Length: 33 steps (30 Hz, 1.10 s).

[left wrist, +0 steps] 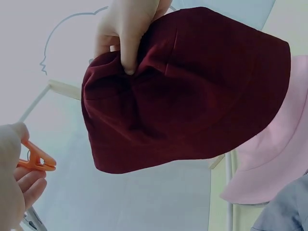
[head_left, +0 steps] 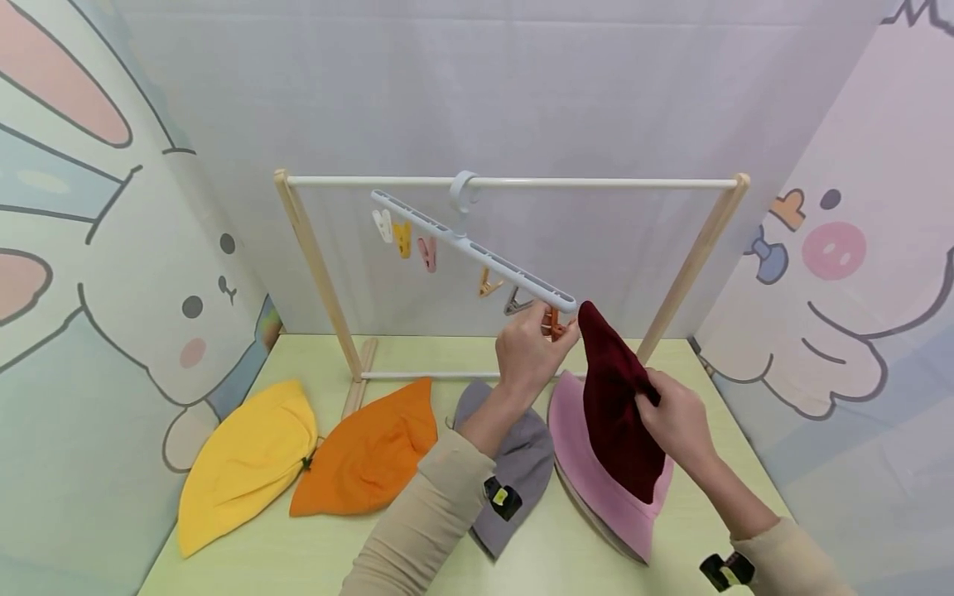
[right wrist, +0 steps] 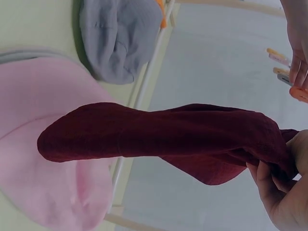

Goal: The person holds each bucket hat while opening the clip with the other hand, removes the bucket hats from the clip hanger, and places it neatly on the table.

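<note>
My left hand (head_left: 527, 352) pinches an orange clothespin (left wrist: 41, 161) that hangs at the near right end of a pale blue clip hanger (head_left: 514, 271). In the left wrist view the clothespin's tips hold nothing. A dark red bucket hat (head_left: 614, 414) is in my right hand (head_left: 680, 420), gripped by its bunched crown between thumb and fingers. Its brim edge points up close to the clothespin but apart from it. Below the red hat lies a pink bucket hat (head_left: 596, 488), partly covered from the head view.
The hanger hooks on the white bar (head_left: 611, 183) of a wooden rack (head_left: 693, 265). White (head_left: 383, 225), yellow (head_left: 402, 239), pink (head_left: 427, 253), tan (head_left: 488, 283) and grey clothespins (head_left: 516, 303) hang from it. Yellow (head_left: 249, 463), orange (head_left: 373, 451) and grey hats (head_left: 514, 463) lie on the table.
</note>
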Motion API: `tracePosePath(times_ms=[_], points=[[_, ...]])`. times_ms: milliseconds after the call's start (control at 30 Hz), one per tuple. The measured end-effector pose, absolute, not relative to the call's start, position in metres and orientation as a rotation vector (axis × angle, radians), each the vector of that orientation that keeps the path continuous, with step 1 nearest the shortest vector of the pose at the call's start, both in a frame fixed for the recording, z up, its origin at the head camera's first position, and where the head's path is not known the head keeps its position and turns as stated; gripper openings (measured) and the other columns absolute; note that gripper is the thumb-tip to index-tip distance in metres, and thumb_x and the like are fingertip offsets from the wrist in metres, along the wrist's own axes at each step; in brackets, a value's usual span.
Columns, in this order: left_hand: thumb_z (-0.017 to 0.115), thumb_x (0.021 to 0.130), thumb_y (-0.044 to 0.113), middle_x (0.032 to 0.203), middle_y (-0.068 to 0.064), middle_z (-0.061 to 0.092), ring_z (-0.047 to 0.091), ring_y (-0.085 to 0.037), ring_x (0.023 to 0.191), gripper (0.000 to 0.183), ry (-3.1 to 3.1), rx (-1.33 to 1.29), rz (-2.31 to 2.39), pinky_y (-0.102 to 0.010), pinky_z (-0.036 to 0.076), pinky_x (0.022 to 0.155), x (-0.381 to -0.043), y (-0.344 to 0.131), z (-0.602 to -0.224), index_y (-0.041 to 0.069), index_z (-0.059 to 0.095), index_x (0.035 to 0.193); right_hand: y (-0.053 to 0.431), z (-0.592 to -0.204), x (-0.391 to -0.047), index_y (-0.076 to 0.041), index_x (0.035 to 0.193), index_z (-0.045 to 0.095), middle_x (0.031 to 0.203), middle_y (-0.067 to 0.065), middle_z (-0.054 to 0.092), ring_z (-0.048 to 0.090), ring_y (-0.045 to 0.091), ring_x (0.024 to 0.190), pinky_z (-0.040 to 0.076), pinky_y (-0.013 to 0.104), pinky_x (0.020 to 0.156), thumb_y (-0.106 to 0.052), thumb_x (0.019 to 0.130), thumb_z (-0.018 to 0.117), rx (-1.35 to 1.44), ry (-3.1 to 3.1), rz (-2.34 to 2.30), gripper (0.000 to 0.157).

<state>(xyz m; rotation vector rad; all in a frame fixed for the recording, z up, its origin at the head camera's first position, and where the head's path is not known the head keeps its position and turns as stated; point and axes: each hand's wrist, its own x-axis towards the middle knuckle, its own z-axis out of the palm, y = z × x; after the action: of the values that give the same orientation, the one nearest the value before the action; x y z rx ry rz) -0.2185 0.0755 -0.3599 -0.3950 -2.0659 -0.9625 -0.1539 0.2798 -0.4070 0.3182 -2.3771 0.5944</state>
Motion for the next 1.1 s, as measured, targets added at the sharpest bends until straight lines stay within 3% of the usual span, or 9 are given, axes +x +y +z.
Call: tracePosePath(times_ms=[633, 867, 1100], points=[[0.068, 0.078, 0.034, 0.071, 0.008, 0.065, 0.062, -0.005, 0.063, 0.021, -2.110, -0.404, -0.956, -0.017, 0.041, 0.048, -0.219, 0.078, -0.361, 0.015, 0.059, 0.080, 0.324, -0.400, -0.150, -0.002, 0.091, 0.064, 0.076, 0.016, 0.065, 0.054, 0.027, 0.057, 0.038, 0.041, 0.050, 0.006, 0.067, 0.059, 0.286, -2.414, 0.494, 0.025], [0.068, 0.078, 0.035, 0.071, 0.008, 0.065, 0.062, -0.006, 0.064, 0.022, -2.118, -0.389, -0.947, -0.019, 0.042, 0.048, -0.219, 0.078, -0.361, 0.016, 0.059, 0.081, 0.340, -0.396, -0.146, -0.007, 0.073, 0.055, 0.063, 0.010, 0.057, 0.041, 0.020, 0.050, 0.030, 0.035, 0.045, 0.005, 0.066, 0.060, 0.224, -2.436, 0.462, 0.014], [0.069, 0.077, 0.036, 0.071, 0.008, 0.065, 0.062, -0.004, 0.065, 0.022, -2.101, -0.388, -0.930, -0.018, 0.043, 0.049, -0.220, 0.081, -0.360, 0.016, 0.060, 0.080, 0.358, -0.395, -0.141, -0.003, 0.084, 0.061, 0.072, 0.019, 0.063, 0.052, 0.030, 0.054, 0.034, 0.040, 0.046, 0.004, 0.069, 0.059, 0.182, -2.495, 0.448, 0.017]])
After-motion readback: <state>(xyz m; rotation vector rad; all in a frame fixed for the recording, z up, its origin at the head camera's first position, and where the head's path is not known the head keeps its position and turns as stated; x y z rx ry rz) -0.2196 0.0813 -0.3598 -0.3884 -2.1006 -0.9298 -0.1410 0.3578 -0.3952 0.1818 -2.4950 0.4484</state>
